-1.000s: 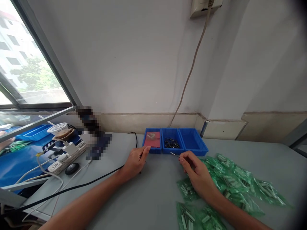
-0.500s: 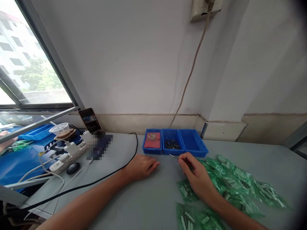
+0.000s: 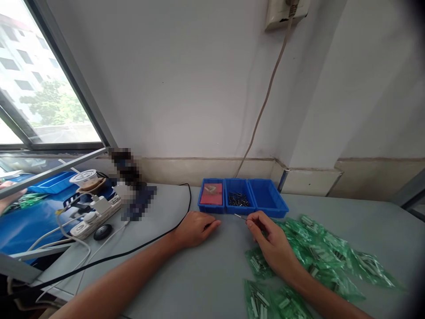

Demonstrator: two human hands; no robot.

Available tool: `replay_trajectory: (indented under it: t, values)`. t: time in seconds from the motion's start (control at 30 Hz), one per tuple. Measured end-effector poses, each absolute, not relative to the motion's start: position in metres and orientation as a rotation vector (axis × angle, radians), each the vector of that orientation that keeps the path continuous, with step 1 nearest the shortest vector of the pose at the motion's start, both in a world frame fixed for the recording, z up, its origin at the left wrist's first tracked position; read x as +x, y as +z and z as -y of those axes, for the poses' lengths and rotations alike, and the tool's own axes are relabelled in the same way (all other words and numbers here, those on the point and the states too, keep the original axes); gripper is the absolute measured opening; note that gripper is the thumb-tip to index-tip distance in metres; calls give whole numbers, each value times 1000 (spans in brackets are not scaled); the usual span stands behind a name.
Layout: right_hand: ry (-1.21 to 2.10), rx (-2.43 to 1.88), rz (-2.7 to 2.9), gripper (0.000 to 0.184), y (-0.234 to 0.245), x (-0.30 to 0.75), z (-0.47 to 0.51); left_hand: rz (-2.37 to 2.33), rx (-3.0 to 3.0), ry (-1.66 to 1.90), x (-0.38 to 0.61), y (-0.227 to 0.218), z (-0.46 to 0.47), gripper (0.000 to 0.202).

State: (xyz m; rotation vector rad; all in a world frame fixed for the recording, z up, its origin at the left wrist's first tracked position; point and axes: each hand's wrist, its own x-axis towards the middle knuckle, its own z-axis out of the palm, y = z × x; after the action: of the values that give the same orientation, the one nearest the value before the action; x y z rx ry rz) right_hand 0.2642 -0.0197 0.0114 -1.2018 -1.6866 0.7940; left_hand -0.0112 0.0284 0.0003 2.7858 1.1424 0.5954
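Note:
My left hand (image 3: 196, 229) rests on the grey table (image 3: 186, 274), its fingers curled under and its thumb pointing right. Whatever its palm may hold is hidden. Between the thumb and fingertips of my right hand (image 3: 267, 235) is a thin metal rod (image 3: 240, 217), its light tip pointing left. Just behind it stand three joined blue bins: the left bin (image 3: 201, 208) holds a pink sheet with small pale pieces on it, the middle bin (image 3: 253, 206) dark metal pins (image 3: 238, 200), and the right bin (image 3: 268, 197) shows a bare floor. Green plastic bags (image 3: 315, 252) of metal parts lie around my right forearm.
A black cable (image 3: 142, 245) crosses the table under my left forearm. To the left are a power strip (image 3: 79, 229), a black mouse (image 3: 102, 232), white cords and a lidded cup (image 3: 83, 178). Part of another person's hand (image 3: 11, 197) shows at the far left edge. A wall rises behind the bins.
The fingers of my left hand have drawn in slightly. My right hand and the thin metal rod stay in place. The view has shifted very slightly.

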Motion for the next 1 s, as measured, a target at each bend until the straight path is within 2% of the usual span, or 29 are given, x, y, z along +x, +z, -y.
replay_trajectory:
  t: [0.27,1.0]
  values:
    - [858,-1155,1617,36,6,265,17,-1256,2721,709,-10,-1,-30,58]
    - [864,-1157,1623,30,13,265,22,-1252,2683,722,-9,4,-24,57]
